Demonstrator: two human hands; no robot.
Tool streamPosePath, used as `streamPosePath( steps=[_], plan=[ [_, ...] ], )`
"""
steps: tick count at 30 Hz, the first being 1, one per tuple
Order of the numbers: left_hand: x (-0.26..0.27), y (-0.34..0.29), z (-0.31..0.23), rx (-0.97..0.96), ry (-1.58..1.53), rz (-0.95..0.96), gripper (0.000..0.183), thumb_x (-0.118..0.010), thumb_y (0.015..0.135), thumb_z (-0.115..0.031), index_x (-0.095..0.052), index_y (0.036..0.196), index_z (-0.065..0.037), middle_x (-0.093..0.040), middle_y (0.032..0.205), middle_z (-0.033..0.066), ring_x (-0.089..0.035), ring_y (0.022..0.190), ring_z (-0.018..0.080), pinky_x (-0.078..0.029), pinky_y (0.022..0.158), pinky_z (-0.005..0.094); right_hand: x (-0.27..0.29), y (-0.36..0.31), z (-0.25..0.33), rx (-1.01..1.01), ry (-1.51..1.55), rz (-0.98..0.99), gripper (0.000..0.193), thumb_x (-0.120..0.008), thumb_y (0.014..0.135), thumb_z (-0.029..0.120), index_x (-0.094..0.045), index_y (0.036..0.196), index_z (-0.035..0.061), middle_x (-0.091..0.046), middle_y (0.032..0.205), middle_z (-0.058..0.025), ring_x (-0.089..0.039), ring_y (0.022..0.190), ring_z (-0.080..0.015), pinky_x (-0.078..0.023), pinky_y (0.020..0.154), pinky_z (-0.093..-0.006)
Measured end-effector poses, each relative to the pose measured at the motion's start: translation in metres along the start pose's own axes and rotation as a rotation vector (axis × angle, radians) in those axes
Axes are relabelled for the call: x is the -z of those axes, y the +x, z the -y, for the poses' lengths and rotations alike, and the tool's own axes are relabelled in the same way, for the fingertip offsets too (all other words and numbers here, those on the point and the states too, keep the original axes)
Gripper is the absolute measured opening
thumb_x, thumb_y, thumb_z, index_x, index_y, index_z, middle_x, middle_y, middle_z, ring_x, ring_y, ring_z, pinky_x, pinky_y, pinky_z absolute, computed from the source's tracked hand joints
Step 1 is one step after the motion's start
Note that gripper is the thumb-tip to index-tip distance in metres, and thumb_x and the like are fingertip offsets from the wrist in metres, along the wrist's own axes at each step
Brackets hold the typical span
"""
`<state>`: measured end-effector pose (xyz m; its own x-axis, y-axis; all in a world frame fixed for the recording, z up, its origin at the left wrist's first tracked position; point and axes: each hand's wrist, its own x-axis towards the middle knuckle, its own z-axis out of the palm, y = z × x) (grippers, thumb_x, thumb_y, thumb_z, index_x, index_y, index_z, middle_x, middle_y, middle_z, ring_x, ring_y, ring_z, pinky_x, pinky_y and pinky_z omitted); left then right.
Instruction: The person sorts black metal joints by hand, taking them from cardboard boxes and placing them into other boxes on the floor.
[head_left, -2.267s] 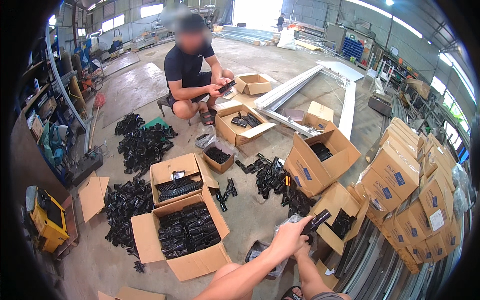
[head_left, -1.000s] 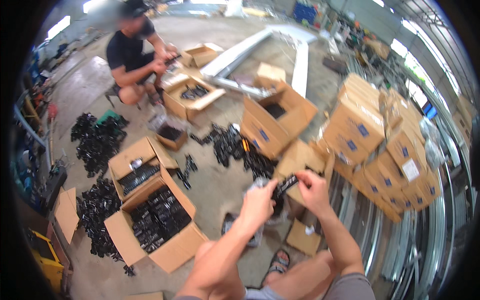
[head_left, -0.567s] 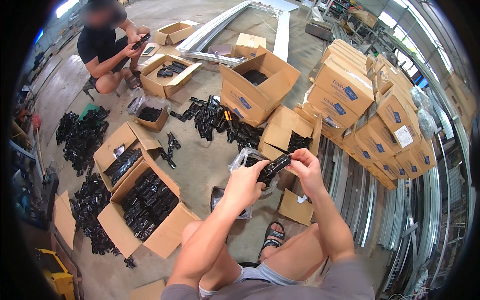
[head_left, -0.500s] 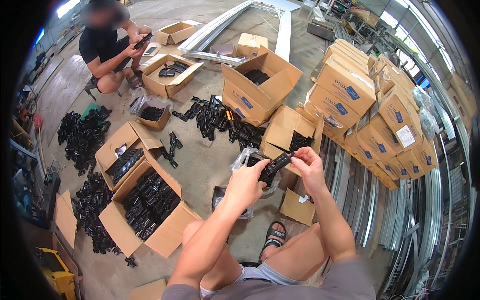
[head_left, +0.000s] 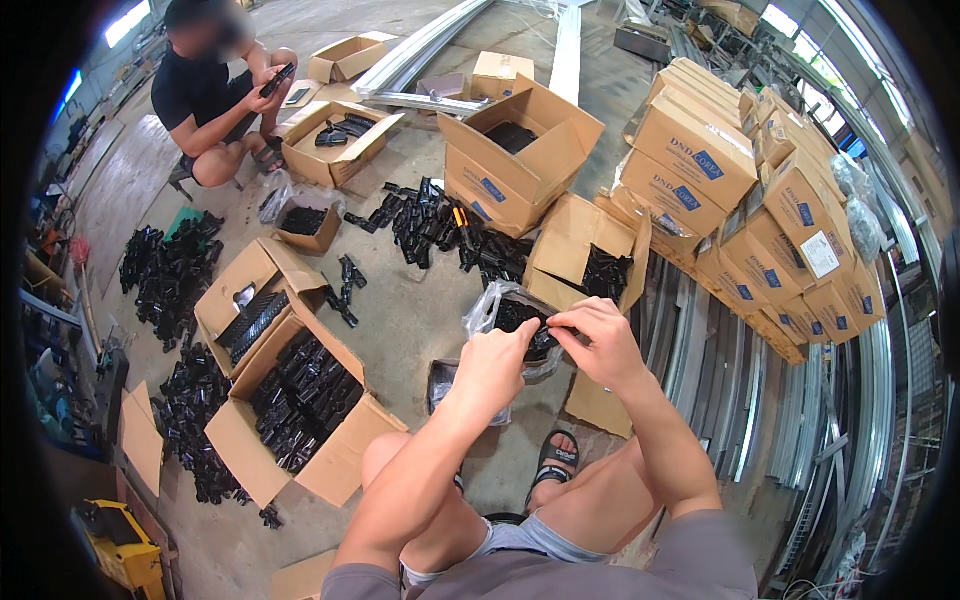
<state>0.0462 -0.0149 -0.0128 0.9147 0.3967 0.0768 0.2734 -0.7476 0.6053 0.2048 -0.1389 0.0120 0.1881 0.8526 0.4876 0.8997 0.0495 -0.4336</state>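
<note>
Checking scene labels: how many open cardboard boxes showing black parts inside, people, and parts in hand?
Open cardboard boxes with black parts inside: 6
People: 2
Black part held by left hand and right hand: 1
Total: 9

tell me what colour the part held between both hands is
Black: the part, pinched between the left hand and right hand, shows in the head view.

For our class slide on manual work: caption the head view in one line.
Both hands, left hand and right hand, grip a black part above a clear bag.
</note>
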Motion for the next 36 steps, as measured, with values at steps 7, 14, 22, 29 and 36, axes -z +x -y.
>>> streamPosePath(
  steps=[7,14,22,29,36],
  plan=[
    [0.001,0.000,-0.006,0.003,0.001,-0.012,0.073,-0.076,0.072,-0.001,-0.045,0.136,-0.014,-0.069,0.083,0.0214,-0.068,0.082,0.0431,-0.053,0.072,0.0509,-0.001,-0.004,-0.003,0.071,-0.079,0.046,0.012,-0.073,0.078,0.006,-0.073,0.091,0.0064,-0.072,0.088,-0.0052,-0.065,0.092,-0.0234,-0.047,0.083,-0.0368],
    [0.007,-0.001,-0.014,0.046,-0.007,0.026,0.070,-0.077,0.073,-0.004,-0.045,0.134,-0.015,-0.070,0.083,0.0209,-0.068,0.083,0.0435,-0.052,0.072,0.0523,0.006,-0.006,0.003,0.040,-0.094,0.069,0.014,-0.070,0.079,0.003,-0.073,0.093,0.0047,-0.071,0.098,-0.0071,-0.065,0.095,-0.0259,-0.048,0.086,-0.0380],
    [0.021,-0.002,-0.021,0.068,-0.094,-0.003,0.064,-0.076,0.075,-0.003,-0.050,0.132,-0.020,-0.070,0.084,0.0220,-0.068,0.084,0.0435,-0.053,0.072,0.0509,0.005,-0.006,0.002,-0.191,-0.019,-0.199,0.012,-0.069,0.085,0.001,-0.072,0.096,0.0026,-0.071,0.101,-0.0114,-0.066,0.096,-0.0304,-0.052,0.085,-0.0374],
    [0.030,-0.001,-0.025,0.114,-0.339,-0.070,0.066,-0.077,0.076,-0.002,-0.054,0.135,-0.020,-0.071,0.098,0.0256,-0.068,0.097,0.0423,-0.055,0.083,0.0463,-0.008,-0.018,-0.024,-0.712,0.899,-0.176,0.032,-0.061,0.100,0.012,-0.059,0.128,-0.0040,-0.069,0.111,-0.0113,-0.067,0.101,-0.0178,-0.056,0.090,-0.0314],
    [0.026,0.002,-0.018,0.214,-0.609,0.003,0.068,-0.076,0.080,0.004,-0.053,0.140,-0.017,-0.074,0.108,0.0204,-0.071,0.100,0.0218,-0.056,0.084,0.0334,-0.009,-0.008,-0.015,-0.792,1.205,-0.164,0.036,-0.064,0.099,0.015,-0.057,0.131,-0.0016,-0.069,0.114,-0.0082,-0.067,0.098,-0.0145,-0.057,0.089,-0.0310]
  ],
)
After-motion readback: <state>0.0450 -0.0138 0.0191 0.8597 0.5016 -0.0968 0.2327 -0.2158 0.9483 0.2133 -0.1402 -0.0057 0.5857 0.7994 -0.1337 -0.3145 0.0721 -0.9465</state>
